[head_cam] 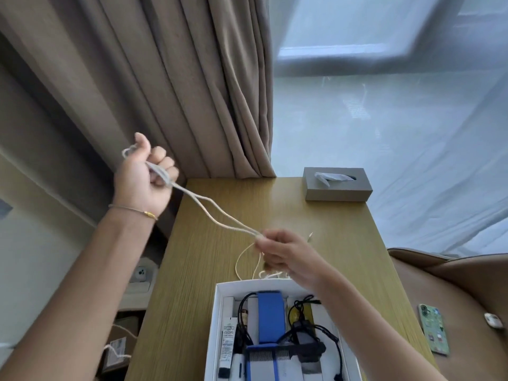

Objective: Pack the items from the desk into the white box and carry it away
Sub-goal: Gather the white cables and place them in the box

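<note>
A white cable [214, 213] is stretched doubled between my two hands above the wooden desk [192, 270]. My left hand [148, 177] is raised at the desk's left edge, fisted around one end of the cable. My right hand [280, 251] pinches the strands over the desk's middle, and loose loops hang from it down to the desk just behind the white box [217, 320]. The open box sits at the desk's near edge and holds a blue case [269, 314], black cables [302, 323], a white tube [228, 342] and a blue comb [264, 356].
A grey tissue box [338, 188] stands at the desk's far right corner. Beige curtains [192, 78] hang behind. A brown seat [453, 298] at the right carries a green phone [434, 331] and a small white earbud case [493, 320]. Wall sockets [141, 273] lie left of the desk.
</note>
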`<act>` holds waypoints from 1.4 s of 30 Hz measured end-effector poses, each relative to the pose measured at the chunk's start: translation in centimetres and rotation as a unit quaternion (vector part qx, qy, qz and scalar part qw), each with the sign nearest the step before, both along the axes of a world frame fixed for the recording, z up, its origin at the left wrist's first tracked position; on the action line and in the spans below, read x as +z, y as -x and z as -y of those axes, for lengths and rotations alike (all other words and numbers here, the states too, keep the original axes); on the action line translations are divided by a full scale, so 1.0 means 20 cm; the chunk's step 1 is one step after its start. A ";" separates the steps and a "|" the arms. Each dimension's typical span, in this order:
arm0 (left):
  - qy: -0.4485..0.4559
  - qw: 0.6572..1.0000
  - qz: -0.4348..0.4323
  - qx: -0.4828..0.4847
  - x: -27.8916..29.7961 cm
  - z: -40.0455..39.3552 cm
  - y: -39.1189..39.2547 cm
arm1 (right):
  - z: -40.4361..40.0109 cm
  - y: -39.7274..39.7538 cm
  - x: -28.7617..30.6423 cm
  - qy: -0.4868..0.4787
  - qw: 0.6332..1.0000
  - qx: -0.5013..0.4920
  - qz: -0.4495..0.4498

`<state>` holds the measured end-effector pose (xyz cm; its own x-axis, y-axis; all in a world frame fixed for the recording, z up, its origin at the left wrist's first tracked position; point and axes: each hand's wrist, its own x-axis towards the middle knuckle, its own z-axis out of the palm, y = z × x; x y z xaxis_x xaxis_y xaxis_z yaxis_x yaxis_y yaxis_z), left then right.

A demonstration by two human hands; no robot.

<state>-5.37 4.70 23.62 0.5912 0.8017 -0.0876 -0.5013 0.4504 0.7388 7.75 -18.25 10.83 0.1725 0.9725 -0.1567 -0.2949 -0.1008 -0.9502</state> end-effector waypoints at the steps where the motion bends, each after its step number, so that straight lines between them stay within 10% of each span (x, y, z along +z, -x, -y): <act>1: -0.032 0.998 -0.042 0.023 -0.01 -0.07 0.05 | 0.04 -0.05 -0.01 -0.002 1.000 -0.023 -0.011; 8: -0.334 0.901 -0.275 -0.040 -0.15 0.01 0.14 | 0.08 -0.16 0.07 -0.038 0.995 -0.095 -0.014; 19: -0.612 0.678 -0.351 -0.207 -0.22 0.42 0.04 | -0.02 -0.02 0.30 -0.018 0.990 -0.018 0.142; 21: -0.612 0.699 -0.314 -0.197 -0.24 0.42 0.06 | -0.02 -0.01 0.30 -0.032 0.992 -0.014 0.123; 24: -0.486 0.824 -0.233 -0.175 -0.26 0.37 0.08 | -0.01 -0.01 0.26 -0.035 0.993 -0.031 0.110; 28: -0.106 0.974 -0.019 -0.200 -0.29 0.28 0.12 | 0.04 0.02 0.11 0.009 0.994 -0.044 0.095; 34: 0.014 0.980 0.086 -0.179 -0.27 0.20 0.20 | 0.12 0.08 -0.08 0.111 0.987 -0.017 0.115; 37: -0.116 0.988 -0.051 -0.083 -0.30 0.18 0.21 | 0.16 0.05 -0.07 0.131 0.983 -0.057 0.112; 42: -0.361 0.895 -0.210 -0.158 -0.41 0.30 0.20 | 0.16 0.03 0.09 0.086 0.986 -0.086 0.112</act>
